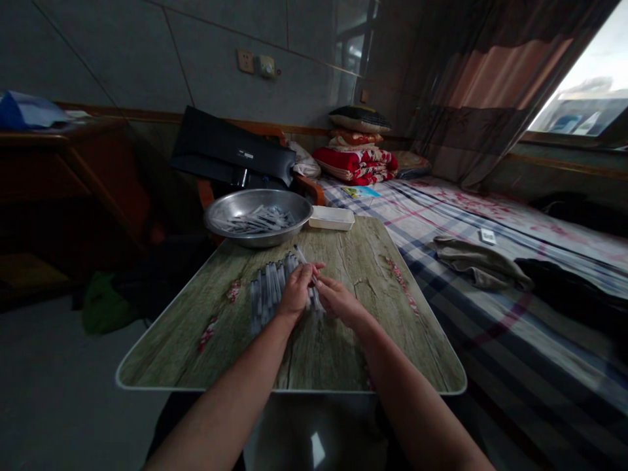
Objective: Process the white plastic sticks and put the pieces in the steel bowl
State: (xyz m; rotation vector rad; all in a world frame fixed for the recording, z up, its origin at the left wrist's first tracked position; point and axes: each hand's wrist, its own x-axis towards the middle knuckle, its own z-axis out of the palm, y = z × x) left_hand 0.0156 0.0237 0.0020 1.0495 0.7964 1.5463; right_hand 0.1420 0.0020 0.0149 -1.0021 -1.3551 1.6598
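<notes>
A slim clear pen (299, 252) is being pinched between both hands now, right over the middle of the table (407, 353)! It is gripped by the curled fingers of the left hand (296, 288), and its near side is met by the closed fingertips of the right hand (339, 302); the exact finger placement is blurred. The hands are held close together, nearly touching. Just to the left, a row of pens (266, 288) is laid out side by side on the wood-patterned top, partly covered by the left hand. At the far edge, more pens are piled in a metal bowl (289, 233), and a white tray (331, 224) is set right beside it. To the right, a bed (417, 216) is covered by a checked sheet.
</notes>
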